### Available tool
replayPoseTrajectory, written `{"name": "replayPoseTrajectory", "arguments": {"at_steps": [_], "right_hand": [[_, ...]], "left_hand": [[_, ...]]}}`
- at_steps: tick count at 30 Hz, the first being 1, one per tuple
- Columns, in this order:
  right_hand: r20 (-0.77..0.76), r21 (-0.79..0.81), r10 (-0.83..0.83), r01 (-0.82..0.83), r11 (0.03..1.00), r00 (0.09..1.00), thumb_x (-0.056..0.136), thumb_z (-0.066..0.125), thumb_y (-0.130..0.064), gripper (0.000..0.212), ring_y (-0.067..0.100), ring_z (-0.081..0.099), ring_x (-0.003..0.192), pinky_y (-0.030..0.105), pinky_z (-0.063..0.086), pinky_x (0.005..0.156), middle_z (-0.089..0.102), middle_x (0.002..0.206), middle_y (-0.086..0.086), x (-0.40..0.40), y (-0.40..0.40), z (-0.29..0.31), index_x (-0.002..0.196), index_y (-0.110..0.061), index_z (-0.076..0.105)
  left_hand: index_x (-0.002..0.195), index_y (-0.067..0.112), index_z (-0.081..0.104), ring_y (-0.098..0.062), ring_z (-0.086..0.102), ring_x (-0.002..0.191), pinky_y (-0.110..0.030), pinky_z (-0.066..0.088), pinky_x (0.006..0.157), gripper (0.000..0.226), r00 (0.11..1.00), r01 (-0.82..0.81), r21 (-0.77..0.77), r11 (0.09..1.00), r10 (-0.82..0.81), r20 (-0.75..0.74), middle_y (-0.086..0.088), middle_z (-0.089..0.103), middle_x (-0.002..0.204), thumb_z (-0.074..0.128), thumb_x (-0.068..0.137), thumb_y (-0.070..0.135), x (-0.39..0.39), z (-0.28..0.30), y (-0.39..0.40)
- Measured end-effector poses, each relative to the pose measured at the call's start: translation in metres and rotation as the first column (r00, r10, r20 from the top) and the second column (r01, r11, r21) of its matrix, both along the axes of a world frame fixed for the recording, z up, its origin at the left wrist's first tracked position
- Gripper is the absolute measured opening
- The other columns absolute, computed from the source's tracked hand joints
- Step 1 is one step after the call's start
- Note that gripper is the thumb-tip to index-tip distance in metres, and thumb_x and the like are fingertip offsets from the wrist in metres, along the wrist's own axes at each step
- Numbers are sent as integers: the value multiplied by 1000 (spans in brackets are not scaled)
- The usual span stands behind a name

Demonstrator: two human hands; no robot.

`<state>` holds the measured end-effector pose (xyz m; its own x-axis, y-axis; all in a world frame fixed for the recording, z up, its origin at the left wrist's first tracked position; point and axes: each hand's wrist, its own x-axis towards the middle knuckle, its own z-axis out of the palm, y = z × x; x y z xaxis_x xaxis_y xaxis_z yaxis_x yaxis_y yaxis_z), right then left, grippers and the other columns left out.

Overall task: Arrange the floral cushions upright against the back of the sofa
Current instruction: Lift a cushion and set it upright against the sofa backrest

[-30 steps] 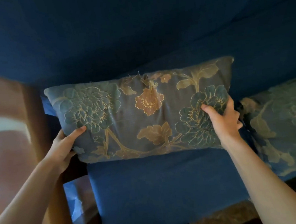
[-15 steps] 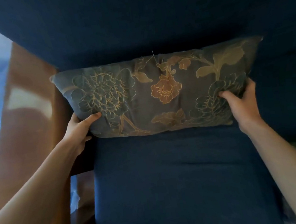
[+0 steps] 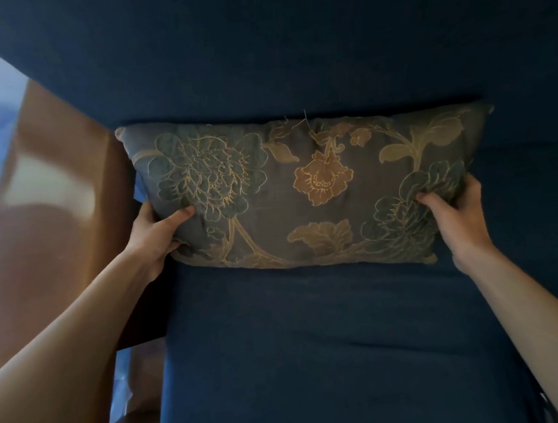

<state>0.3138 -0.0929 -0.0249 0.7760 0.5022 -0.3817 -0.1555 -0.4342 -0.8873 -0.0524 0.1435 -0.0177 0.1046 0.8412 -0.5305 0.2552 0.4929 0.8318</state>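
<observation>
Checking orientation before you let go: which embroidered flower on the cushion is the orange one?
The small bloom at the centre of the grey-blue floral cushion. The large flowers beside the left hand and right hand are blue-green.

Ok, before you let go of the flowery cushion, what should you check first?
1. Floral cushion standing upright on its long edge: ok.
2. Its bottom edge resting on the sofa seat: ok.
3. Its top leaning on the sofa back: looks so, but cannot tell for sure.
4. Left hand gripping the lower left corner: ok.
5. Right hand gripping the lower right corner: ok.
6. Will it stay up once released: cannot tell.
</observation>
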Motion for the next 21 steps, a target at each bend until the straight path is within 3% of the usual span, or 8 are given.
{"name": "replayPoseTrajectory", "arguments": {"at_steps": [4, 8, 11, 13, 17, 21], "right_hand": [[25, -19, -19, 19, 1000, 1000, 70, 70, -40, 83, -2, 53, 102, 24, 42, 84, 53, 122, -14, -3, 3, 1, 143, -34, 32], [60, -24, -80, 81, 996, 995, 70, 70, -44, 82, 8, 55, 112, 28, 42, 93, 55, 130, -11, -16, -1, 6, 143, -33, 36], [68, 6, -98, 98, 995, 993, 74, 71, -40, 77, 9, 55, 117, 31, 42, 101, 56, 132, -8, -29, -9, 10, 143, -26, 38], [77, 18, -98, 97, 995, 992, 78, 71, -37, 71, 5, 54, 116, 26, 42, 98, 55, 133, -8, -40, -16, 16, 142, -26, 41], [79, 46, -132, 129, 991, 988, 87, 65, -32, 57, 5, 49, 122, 22, 37, 96, 50, 137, -8, -65, -31, 28, 139, -25, 43], [80, 22, -153, 152, 988, 985, 91, 61, -32, 53, 9, 47, 126, 24, 34, 98, 47, 143, -5, -93, -54, 43, 140, -23, 44]], "left_hand": [[132, 26, 48, -7, 69, 89, -23, 56, 60, 62, 998, 36, 63, 997, -33, -58, 12, 65, 113, 77, 78, 30, -1, -6, -4], [140, 19, 41, -16, 61, 109, -36, 54, 86, 74, 983, 38, 142, 989, -11, -182, 2, 60, 127, 76, 78, 38, -1, -8, -10], [137, 14, 43, -19, 61, 110, -36, 56, 86, 72, 975, 43, 185, 982, 0, -222, -3, 60, 128, 76, 78, 39, -1, -4, -17], [136, 13, 44, -19, 61, 110, -31, 56, 80, 70, 977, 31, 210, 977, 15, -213, -6, 59, 129, 75, 79, 38, -2, 1, -23], [137, 14, 44, -20, 53, 121, -40, 47, 101, 66, 968, 87, 252, 964, -22, -250, -7, 52, 136, 72, 83, 38, -7, 13, -45], [140, 16, 44, -18, 51, 126, -40, 41, 106, 63, 952, 209, 256, 944, -137, -273, -4, 51, 141, 68, 86, 37, -10, 29, -75]]}}
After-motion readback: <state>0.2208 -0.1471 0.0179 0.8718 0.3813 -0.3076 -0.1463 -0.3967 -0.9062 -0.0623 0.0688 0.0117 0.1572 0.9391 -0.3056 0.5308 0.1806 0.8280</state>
